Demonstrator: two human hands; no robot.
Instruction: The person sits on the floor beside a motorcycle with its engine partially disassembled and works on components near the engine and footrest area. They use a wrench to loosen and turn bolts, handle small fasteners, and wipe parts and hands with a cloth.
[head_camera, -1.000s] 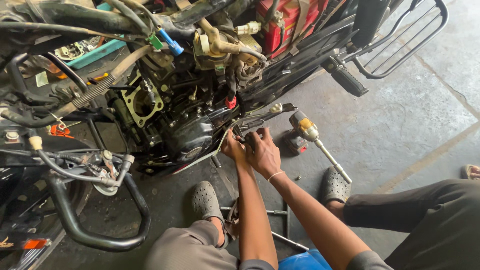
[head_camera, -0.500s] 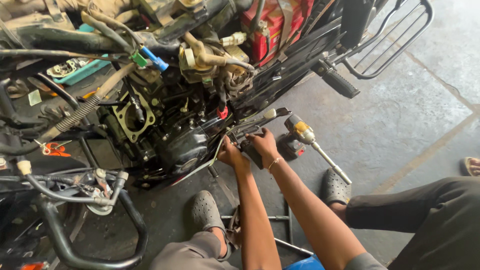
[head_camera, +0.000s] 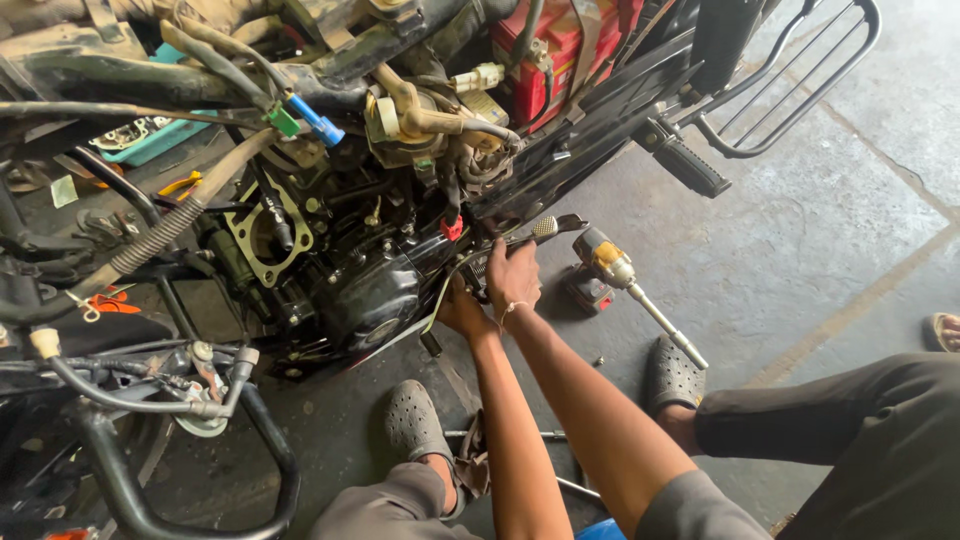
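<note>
Both hands at engine's lower right side. Right hand (head_camera: 513, 277) curled around a small part (head_camera: 478, 266), left hand (head_camera: 461, 312) just below at seven o'clock, grip hidden. Cordless driver (head_camera: 612, 275) lies at three o'clock, shaft pointing five.

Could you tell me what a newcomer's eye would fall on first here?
Two bare hands, the left hand and the right hand, press together at the black motorcycle engine mid-frame. Just right of them a yellow-and-grey cordless power tool lies on the grey concrete floor, under the red battery box.
</note>
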